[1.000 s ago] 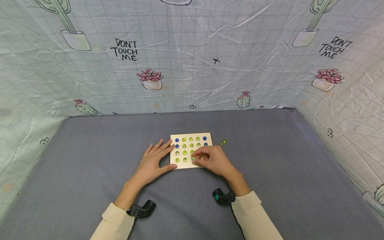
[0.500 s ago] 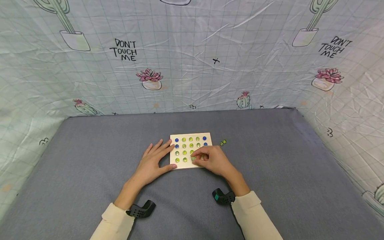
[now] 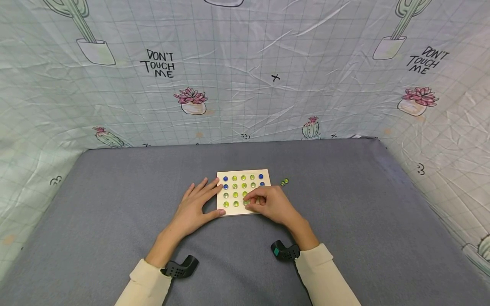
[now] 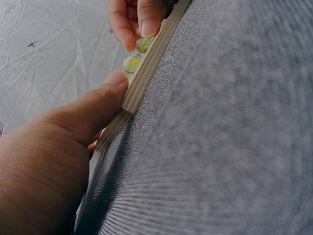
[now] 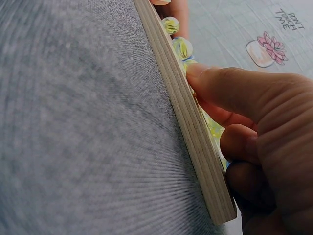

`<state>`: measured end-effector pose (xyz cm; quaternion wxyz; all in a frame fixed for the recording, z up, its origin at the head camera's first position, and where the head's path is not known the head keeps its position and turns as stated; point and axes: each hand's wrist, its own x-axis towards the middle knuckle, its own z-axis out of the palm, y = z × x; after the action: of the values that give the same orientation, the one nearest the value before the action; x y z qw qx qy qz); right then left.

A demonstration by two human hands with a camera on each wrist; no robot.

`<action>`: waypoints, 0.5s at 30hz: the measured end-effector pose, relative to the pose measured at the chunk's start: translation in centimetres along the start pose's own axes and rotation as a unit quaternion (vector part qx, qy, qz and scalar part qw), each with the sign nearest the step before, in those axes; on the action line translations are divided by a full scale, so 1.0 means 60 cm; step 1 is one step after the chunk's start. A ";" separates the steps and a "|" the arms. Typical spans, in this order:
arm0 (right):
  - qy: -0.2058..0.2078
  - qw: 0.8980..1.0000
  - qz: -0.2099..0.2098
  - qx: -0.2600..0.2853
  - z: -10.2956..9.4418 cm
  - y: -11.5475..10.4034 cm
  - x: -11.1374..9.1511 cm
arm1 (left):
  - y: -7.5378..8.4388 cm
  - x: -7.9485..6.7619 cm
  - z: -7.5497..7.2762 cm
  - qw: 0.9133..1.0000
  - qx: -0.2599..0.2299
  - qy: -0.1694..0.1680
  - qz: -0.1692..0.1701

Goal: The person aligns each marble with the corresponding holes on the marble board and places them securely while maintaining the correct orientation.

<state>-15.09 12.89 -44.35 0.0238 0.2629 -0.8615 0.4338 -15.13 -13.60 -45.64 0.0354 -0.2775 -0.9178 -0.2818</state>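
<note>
A pale wooden board [image 3: 240, 211] with rows of glass marbles lies on the grey cloth. Most marbles are yellow-green; a few blue ones, such as the blue marble [image 3: 225, 178], sit at the left and right columns. My left hand [image 3: 193, 212] spreads along the board's left side, fingers straight, with the thumb [image 4: 110, 88] pressing the near left corner. My right hand [image 3: 272, 205] pinches a yellow-green marble [image 3: 246, 202] between thumb and forefinger at the near row, and its other fingers curl under the palm. That hand hides the board's near right part.
Two loose green marbles [image 3: 285, 182] lie on the cloth [image 3: 325, 178] just right of the board. A patterned curtain [image 3: 245, 76] hangs behind and at both sides of the table. Each wrist wears a black camera band, such as the right band [image 3: 285, 250].
</note>
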 end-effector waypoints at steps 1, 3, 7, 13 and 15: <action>0.000 1.000 -0.001 0.000 0.000 0.000 0.000 | 0.000 0.000 0.000 1.000 0.000 0.000 0.000; 0.001 1.000 -0.002 -0.002 0.000 0.000 0.000 | 0.001 0.000 -0.001 1.000 -0.001 0.000 0.000; 0.001 1.000 -0.004 -0.004 0.000 0.000 -0.001 | 0.001 0.000 -0.001 1.000 -0.003 -0.001 -0.001; 0.002 1.000 -0.002 -0.001 -0.003 0.000 -0.001 | 0.000 -0.001 0.001 1.000 -0.003 -0.001 0.000; 0.007 1.000 -0.001 0.003 -0.007 -0.002 -0.002 | 0.000 -0.001 0.001 1.000 -0.003 0.000 0.001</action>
<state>-15.01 13.20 -44.05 0.0300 0.2609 -0.8596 0.4382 -15.09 -13.59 -45.69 0.0344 -0.2783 -0.9168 -0.2845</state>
